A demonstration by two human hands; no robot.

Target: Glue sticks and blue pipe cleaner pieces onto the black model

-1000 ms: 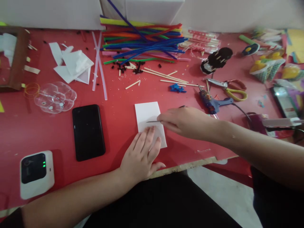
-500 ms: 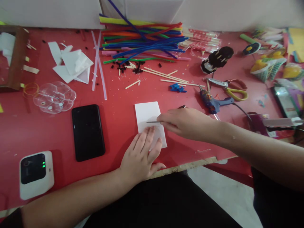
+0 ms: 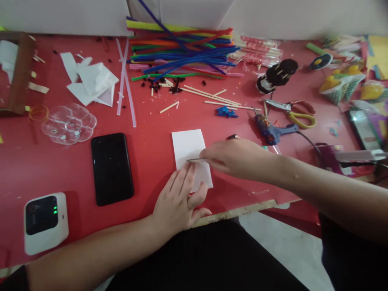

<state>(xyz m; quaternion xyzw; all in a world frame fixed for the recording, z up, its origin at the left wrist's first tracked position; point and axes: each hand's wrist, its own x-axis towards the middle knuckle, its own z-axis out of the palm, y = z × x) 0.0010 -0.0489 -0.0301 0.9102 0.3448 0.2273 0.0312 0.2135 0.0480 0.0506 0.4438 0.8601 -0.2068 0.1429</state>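
Note:
A white rectangular card (image 3: 188, 142) lies on the red table near its front edge. My left hand (image 3: 175, 198) rests flat on the card's lower left part, fingers spread. Over the card's right edge, my right hand (image 3: 233, 155) is closed around a knife (image 3: 194, 159) with a thin pointed blade. The blade lies low across the middle of the card, its tip close to my left fingertips. Most of the handle is hidden in my fist; a dark end shows behind it. Whether the blade touches the card I cannot tell.
A black phone (image 3: 112, 169) and a white device (image 3: 45, 223) lie left. Pipe cleaners (image 3: 184, 52), wooden sticks (image 3: 212, 96) and blue bits (image 3: 226, 112) are behind. A glue gun (image 3: 271, 128) and scissors (image 3: 291, 111) lie right; white scraps (image 3: 91, 83) sit back left.
The blade has moved slightly toward me, down the card, close to my left fingertips. My left thumb and index finger have bent a little. The card stays in place.

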